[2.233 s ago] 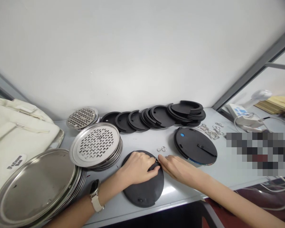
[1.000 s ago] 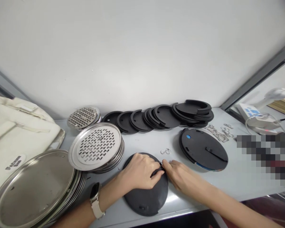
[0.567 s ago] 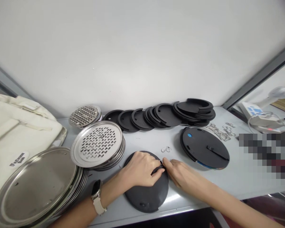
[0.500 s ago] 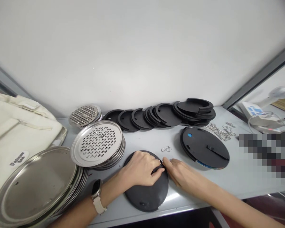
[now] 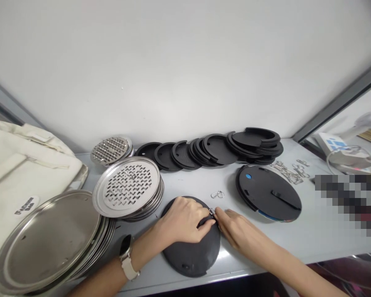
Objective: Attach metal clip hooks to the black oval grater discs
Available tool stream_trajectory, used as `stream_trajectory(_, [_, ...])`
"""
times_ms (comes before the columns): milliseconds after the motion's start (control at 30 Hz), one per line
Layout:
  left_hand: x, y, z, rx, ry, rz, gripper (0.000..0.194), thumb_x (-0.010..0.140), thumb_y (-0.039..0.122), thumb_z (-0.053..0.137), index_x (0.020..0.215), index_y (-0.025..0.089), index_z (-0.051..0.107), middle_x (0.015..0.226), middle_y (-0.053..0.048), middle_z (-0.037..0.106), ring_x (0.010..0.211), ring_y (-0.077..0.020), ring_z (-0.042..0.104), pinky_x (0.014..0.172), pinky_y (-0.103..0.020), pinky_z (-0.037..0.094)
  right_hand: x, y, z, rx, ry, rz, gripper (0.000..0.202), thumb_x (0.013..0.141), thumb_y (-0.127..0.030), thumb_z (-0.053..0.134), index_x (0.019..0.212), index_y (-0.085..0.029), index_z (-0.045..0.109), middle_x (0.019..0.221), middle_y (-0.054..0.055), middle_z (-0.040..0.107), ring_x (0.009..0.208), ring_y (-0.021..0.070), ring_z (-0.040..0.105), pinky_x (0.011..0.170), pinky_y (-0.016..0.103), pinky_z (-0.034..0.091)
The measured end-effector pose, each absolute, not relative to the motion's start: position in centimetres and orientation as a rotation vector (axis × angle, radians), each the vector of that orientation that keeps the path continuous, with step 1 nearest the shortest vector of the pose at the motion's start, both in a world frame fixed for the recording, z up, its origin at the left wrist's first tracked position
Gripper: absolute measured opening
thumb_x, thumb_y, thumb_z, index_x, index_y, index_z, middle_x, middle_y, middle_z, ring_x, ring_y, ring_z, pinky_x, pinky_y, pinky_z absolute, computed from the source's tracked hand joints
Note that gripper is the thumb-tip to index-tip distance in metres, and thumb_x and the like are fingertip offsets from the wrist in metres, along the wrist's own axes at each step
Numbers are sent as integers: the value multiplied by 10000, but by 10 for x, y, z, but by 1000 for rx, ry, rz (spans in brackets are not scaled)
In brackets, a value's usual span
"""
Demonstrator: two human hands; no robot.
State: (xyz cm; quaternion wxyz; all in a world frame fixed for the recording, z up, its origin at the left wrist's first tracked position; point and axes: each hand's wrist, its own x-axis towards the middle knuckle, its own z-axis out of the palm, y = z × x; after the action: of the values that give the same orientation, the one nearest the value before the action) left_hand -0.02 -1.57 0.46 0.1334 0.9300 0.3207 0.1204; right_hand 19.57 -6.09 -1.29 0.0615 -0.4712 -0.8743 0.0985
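Note:
A round black plastic disc [image 5: 193, 255] lies near the front edge of the grey table. Across its top rests my left hand [image 5: 187, 218], fingers curled and closed on the disc by its right rim. My right hand [image 5: 235, 227] is at that same rim, fingertips pinched together on a small metal wire clip [image 5: 212, 212]; most of the clip is hidden by fingers. Just behind, a loose wire clip [image 5: 218, 194] lies on the table. A second black disc [image 5: 268, 192] with a blue dot and a slot sits to the right, stacked on something similar.
Perforated steel grater discs [image 5: 128, 185] are stacked at left, with a smaller grater stack [image 5: 109, 150] behind. Large round metal trays [image 5: 49, 239] pile up front left beside a cream bag [image 5: 27, 165]. Black notched discs [image 5: 221, 148] line the wall; more wire clips [image 5: 293, 173] lie right.
My right hand has shifted slightly right, and a little more of the wire clip shows at its fingertips. The left hand keeps its hold on the disc.

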Motion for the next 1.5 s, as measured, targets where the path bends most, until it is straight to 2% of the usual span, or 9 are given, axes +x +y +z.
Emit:
stream_trajectory(100, [0, -16, 10, 2680, 971, 362, 202, 886, 366, 509, 869, 178, 579, 838, -38, 615, 795, -196, 598, 618, -288, 420, 195, -61, -14, -1416, -2628, 279, 173, 897, -65, 332, 844, -164, 463, 633, 38, 548, 535, 164, 494, 516, 249, 299])
stream_trajectory(167, [-1, -17, 13, 2671, 992, 395, 234, 877, 369, 530, 1012, 179, 546, 975, -52, 599, 880, -205, 584, 632, -288, 436, 195, -60, -14, -1418, -2624, 273, 173, 900, -71, 330, 839, -163, 463, 633, 43, 550, 538, 169, 498, 516, 252, 309])
stream_trajectory(233, [-2, -16, 14, 2674, 961, 405, 250, 890, 364, 522, 1070, 192, 527, 1039, -50, 579, 922, -201, 574, 635, -281, 441, 195, -60, -14, -1418, -2623, 281, 175, 901, -71, 327, 843, -159, 467, 632, 43, 549, 532, 170, 493, 509, 253, 313])
stream_trajectory(433, [-4, -14, 12, 2676, 817, 399, 179, 936, 326, 474, 1014, 183, 550, 988, -42, 581, 920, -187, 572, 727, -280, 457, 194, -61, -13, -1424, -2634, 278, 181, 892, -62, 331, 842, -150, 481, 629, 47, 547, 525, 177, 492, 499, 261, 320])
stream_trajectory(633, [-4, -14, 11, 2629, 805, 412, 165, 928, 303, 501, 1035, 187, 551, 975, -27, 589, 837, -168, 597, 713, -265, 461, 195, -60, -10, -1474, -2572, 419, 205, 928, -94, 293, 877, -154, 482, 641, 40, 549, 531, 169, 502, 506, 255, 334])
stream_trajectory(867, [-4, -14, 10, 2601, 801, 463, 151, 921, 284, 513, 1015, 179, 567, 959, -33, 581, 846, -161, 595, 739, -255, 475, 199, -54, -6, -1580, -2489, 686, 268, 996, -237, 238, 846, -190, 455, 665, 17, 527, 554, 157, 514, 554, 264, 355])
stream_trajectory(1033, [-4, -14, 11, 2593, 793, 475, 167, 922, 286, 515, 1038, 180, 569, 970, -34, 575, 861, -163, 594, 751, -257, 483, 197, -57, -4, -1597, -2411, 755, 313, 1005, -299, 219, 817, -204, 450, 674, 16, 516, 596, 168, 514, 592, 282, 357])
stream_trajectory(1267, [-4, -13, 11, 2599, 776, 461, 183, 924, 283, 512, 1068, 184, 566, 990, -32, 571, 871, -166, 592, 755, -261, 480, 193, -63, -10, -1659, -2231, 787, 333, 1000, -354, 250, 755, -215, 428, 636, 4, 497, 608, 174, 509, 569, 274, 324])
stream_trajectory(1500, [-5, -14, 12, 2613, 800, 432, 187, 931, 313, 502, 1044, 180, 570, 975, -35, 554, 807, -160, 597, 717, -262, 485, 197, -58, 2, -1600, -2098, 1012, 330, 987, -383, 313, 714, -215, 393, 635, -26, 479, 575, 130, 459, 553, 244, 309])
